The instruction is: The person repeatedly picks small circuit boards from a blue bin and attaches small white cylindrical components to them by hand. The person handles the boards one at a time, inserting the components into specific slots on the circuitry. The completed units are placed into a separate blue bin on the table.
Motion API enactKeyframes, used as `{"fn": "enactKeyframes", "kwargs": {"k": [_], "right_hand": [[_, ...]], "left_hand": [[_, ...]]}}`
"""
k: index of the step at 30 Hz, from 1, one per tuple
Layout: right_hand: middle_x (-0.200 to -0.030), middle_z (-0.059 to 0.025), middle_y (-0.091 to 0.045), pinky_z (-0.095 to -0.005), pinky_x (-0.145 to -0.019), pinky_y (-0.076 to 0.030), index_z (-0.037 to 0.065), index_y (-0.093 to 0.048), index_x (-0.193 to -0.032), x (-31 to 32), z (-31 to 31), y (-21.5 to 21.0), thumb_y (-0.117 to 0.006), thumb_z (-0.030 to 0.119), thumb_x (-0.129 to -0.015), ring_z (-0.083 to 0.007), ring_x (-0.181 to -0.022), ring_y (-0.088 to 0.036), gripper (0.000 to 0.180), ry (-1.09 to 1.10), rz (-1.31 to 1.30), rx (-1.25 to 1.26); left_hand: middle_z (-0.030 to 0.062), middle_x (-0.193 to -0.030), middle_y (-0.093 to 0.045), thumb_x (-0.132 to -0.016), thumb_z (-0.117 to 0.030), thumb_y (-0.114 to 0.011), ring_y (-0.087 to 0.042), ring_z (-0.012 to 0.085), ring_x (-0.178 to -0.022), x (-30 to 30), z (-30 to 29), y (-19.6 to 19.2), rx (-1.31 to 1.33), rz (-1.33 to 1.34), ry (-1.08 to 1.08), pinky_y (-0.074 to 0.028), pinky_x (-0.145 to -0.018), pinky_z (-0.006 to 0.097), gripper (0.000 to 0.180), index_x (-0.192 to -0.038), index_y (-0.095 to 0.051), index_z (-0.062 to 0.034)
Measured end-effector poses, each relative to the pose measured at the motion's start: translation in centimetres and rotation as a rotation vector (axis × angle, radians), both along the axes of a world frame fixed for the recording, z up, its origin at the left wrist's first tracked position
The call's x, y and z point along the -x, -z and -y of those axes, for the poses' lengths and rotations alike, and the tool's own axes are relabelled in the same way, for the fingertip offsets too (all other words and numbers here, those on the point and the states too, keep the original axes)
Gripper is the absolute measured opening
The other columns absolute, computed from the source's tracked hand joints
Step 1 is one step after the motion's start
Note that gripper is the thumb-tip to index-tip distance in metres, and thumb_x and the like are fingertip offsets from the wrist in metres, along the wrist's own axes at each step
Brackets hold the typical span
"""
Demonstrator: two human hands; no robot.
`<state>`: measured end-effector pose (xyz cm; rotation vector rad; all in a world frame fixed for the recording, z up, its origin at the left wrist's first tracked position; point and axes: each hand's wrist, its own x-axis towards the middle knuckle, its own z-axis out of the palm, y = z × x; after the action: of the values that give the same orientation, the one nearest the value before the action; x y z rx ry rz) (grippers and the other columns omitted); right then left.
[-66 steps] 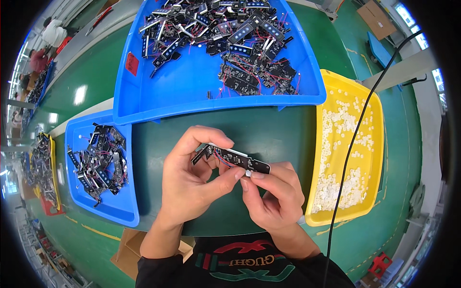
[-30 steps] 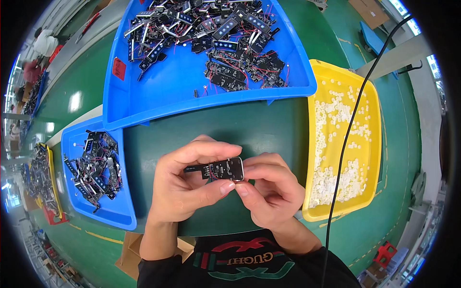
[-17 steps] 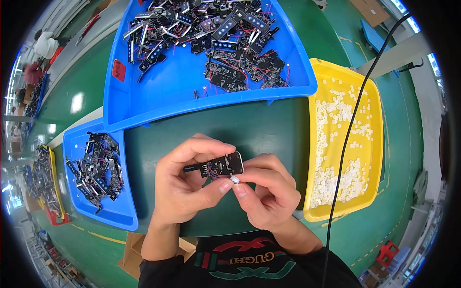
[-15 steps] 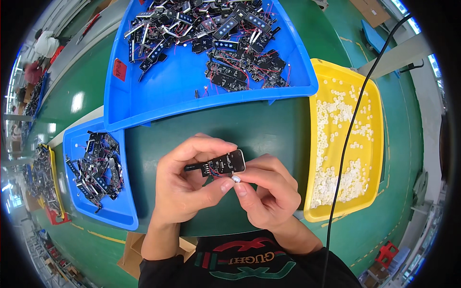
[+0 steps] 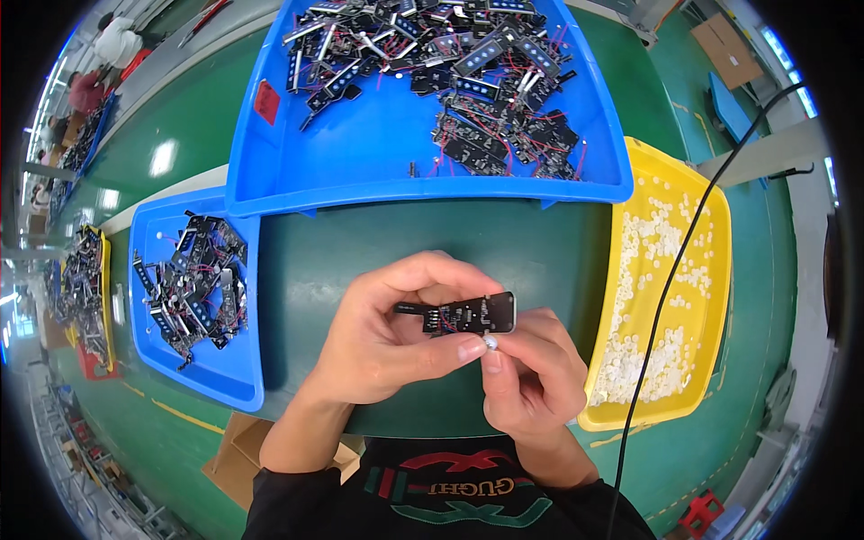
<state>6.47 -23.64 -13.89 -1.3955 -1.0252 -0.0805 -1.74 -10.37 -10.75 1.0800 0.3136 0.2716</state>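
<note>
My left hand (image 5: 373,346) grips a small black circuit board (image 5: 463,316) between thumb and fingers, above the table. Thin red and blue wires and small soldered parts show on the board's upper face, and a narrow black strip juts from its left end. At the board's lower edge, my right hand (image 5: 540,382) pinches a tiny white piece (image 5: 490,342) between thumb and forefinger. The left thumb tip is right beside that piece. Whether the piece is fixed to the board is too small to tell.
Beyond my hands, a large blue tray (image 5: 432,189) holds heaped circuit boards with wires. A smaller blue tray (image 5: 243,382) with similar boards stands left. On the right, a yellow tray (image 5: 621,416) holds many small white rings, and a black cable (image 5: 670,279) hangs across it.
The whole view has shifted, so trays and hands appear farther right and slightly lower. Both hands keep the same hold on the circuit board and the white piece.
</note>
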Motion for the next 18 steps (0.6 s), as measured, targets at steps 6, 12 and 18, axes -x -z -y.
{"fn": "enactKeyframes", "kwargs": {"k": [6,12,18], "right_hand": [[-0.081,-0.0124,-0.064,-0.0304,-0.054,-0.050,-0.004,-0.065,-0.098,0.0,0.1,0.3,-0.070,-0.007,-0.073,-0.0246,-0.066,-0.062,0.026,0.042,0.093,0.023],[-0.082,-0.0130,-0.065,-0.0318,-0.055,-0.051,-0.005,-0.065,-0.098,-0.3,0.3,0.3,-0.070,-0.006,-0.072,-0.0254,-0.066,-0.062,0.027,0.041,0.160,0.065],[-0.088,-0.0141,-0.065,-0.0329,-0.065,-0.050,-0.005,-0.051,-0.122,0.6,0.2,-0.3,-0.073,0.000,-0.073,-0.0265,-0.074,-0.060,0.054,0.004,0.004,0.305]], "left_hand": [[0.0086,-0.091,-0.060,-0.071,0.004,-0.072,-0.061,0.0135,-0.083,0.0,0.2,0.2,0.042,-0.017,0.001,-0.047,-0.072,0.024,0.034,-0.103,-0.061,0.0054],[0.0087,-0.091,-0.060,-0.071,0.006,-0.071,-0.062,0.0143,-0.083,0.0,0.2,0.8,-0.019,-0.002,-0.015,-0.047,-0.073,0.025,0.033,-0.103,-0.061,0.0054],[0.0093,-0.098,-0.059,-0.070,0.004,-0.071,-0.061,0.0173,-0.093,2.7,-2.1,-1.4,-0.398,-0.112,-0.214,-0.047,-0.080,0.027,0.037,-0.106,-0.061,0.0060]]}}
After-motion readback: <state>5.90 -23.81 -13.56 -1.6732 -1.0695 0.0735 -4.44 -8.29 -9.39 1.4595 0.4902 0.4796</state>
